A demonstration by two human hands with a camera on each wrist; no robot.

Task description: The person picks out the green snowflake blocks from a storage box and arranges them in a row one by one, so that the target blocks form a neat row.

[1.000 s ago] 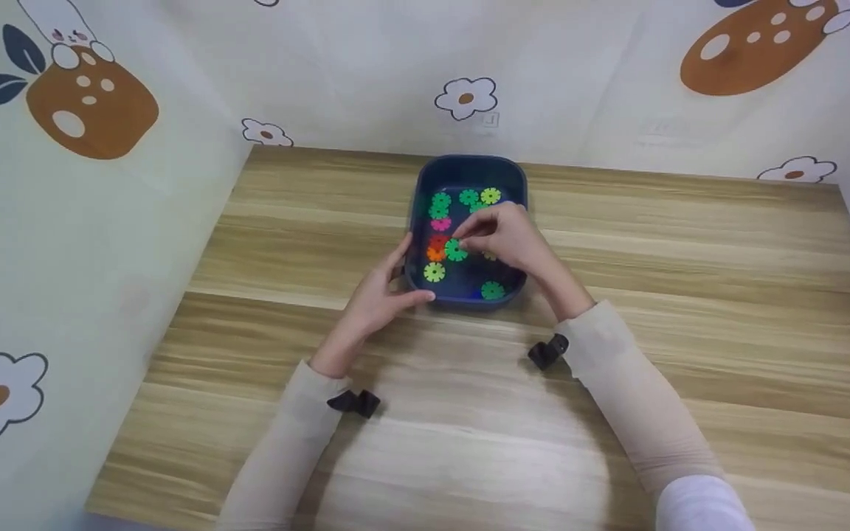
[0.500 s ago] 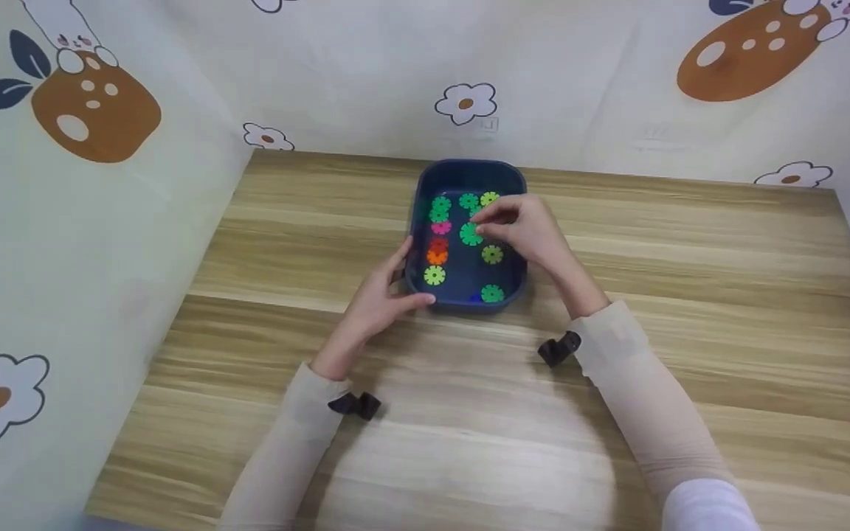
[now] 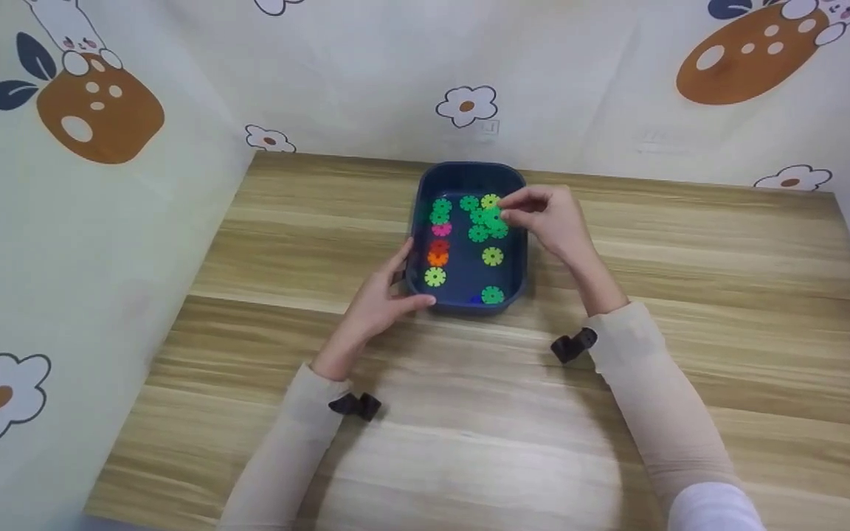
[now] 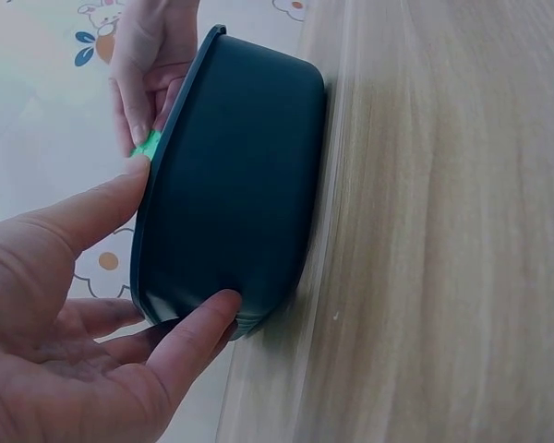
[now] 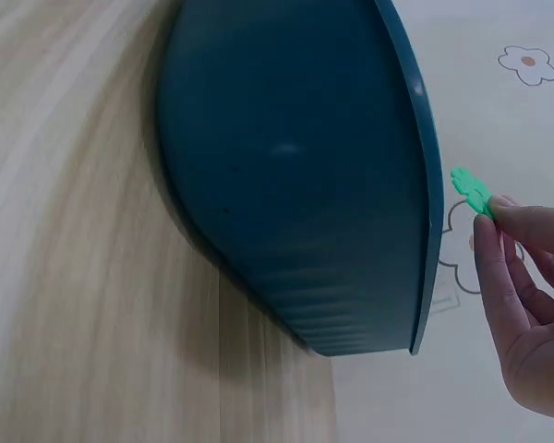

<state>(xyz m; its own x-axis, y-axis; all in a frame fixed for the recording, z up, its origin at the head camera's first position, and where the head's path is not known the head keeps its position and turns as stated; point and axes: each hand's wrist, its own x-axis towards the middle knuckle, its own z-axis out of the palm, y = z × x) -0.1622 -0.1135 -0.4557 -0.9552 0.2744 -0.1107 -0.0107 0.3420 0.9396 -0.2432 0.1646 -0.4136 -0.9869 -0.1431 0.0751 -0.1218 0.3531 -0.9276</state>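
A dark blue plastic basin (image 3: 463, 276) holds several notched snowflake discs. My right hand (image 3: 559, 221) pinches a green snowflake disc (image 5: 472, 191) between thumb and fingertips, above the basin's right rim. In the head view this disc overlaps a cluster of green discs lying below it. My left hand (image 3: 375, 301) grips the basin's near-left side, thumb at the rim and fingers spread along the outer wall (image 4: 231, 175). Down the basin's left side lie green, pink (image 3: 441, 229), red, orange (image 3: 437, 259) and yellow discs (image 3: 434, 277).
The basin stands on a wood-grain table (image 3: 307, 243) near its back edge. Behind and to the left rise walls with a printed flower and fruit pattern (image 3: 467, 107). A yellow-green disc (image 3: 493, 257) and a green disc (image 3: 493, 295) lie at the basin's right.
My right hand has moved right and slightly away from me with the green snowflake disc, from over the basin's middle to its right rim, uncovering discs there. My left hand stays on the basin.
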